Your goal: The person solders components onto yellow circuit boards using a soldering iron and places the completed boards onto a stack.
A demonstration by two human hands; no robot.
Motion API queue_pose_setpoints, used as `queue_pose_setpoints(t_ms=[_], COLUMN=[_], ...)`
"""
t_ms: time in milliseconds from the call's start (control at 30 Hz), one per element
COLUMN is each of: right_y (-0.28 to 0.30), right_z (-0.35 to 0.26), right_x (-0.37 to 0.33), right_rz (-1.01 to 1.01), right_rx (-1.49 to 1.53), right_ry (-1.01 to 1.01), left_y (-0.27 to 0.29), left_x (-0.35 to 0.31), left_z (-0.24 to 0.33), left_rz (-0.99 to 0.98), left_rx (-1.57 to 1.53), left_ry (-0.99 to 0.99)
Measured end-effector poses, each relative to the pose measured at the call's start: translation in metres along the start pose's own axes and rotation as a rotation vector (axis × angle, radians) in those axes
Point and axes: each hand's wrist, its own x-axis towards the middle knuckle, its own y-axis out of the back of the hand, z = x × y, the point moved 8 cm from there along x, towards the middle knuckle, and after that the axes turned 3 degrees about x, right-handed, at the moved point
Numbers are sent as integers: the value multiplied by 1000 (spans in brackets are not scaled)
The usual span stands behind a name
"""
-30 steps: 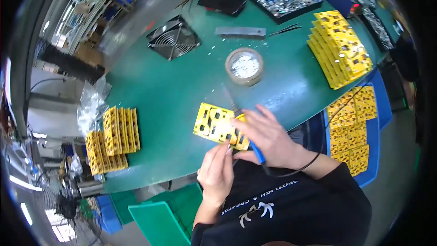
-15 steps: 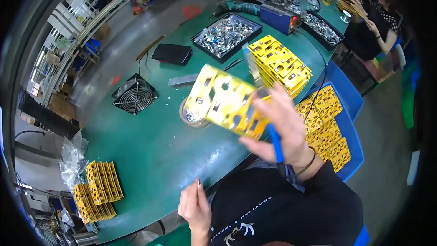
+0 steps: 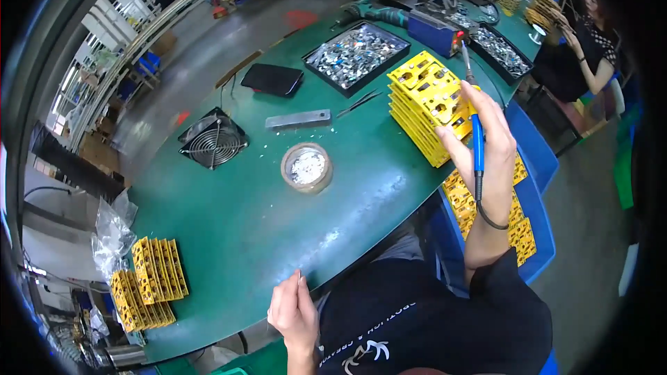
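Note:
My right hand (image 3: 490,128) holds a soldering iron (image 3: 478,144) with a blue handle, its metal tip pointing up and away. Thumb and fingertips of that hand are at the near right edge of a stack of yellow circuit board panels (image 3: 420,80); whether they still touch the top panel I cannot tell. Lower down, at the table's near edge, my left hand (image 3: 293,311) is closed in a pinch. Something thin sticks up from its fingertips, too small to name. A round pot (image 3: 316,185) with silvery bits inside stands between the hands, farther back.
A black tray of small metal parts (image 3: 358,55), a power drill (image 3: 372,12), tweezers (image 3: 358,102), a metal bar (image 3: 299,119), and a fan (image 3: 214,140) lie around the green table (image 3: 236,215). More yellow panels (image 3: 160,271) stand far left. Blue bins (image 3: 545,236) adjoin at right, near a co-worker (image 3: 587,48).
My right hand has moved right and away, from over the pot to the stack, and the yellow panel it carried is now on the stack. The left hand has hardly moved.

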Motion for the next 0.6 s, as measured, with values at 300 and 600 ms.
queue_pose_setpoints(t_ms=[300,600], right_y=[2,-60], right_z=[-13,-68], right_x=[-30,-88], right_rz=[121,-344], right_rx=[308,482], right_ry=[-31,251], left_y=[70,177], left_x=[14,14], left_z=[-62,-144], left_rz=[312,682], left_rx=[145,396], left_ry=[203,463])
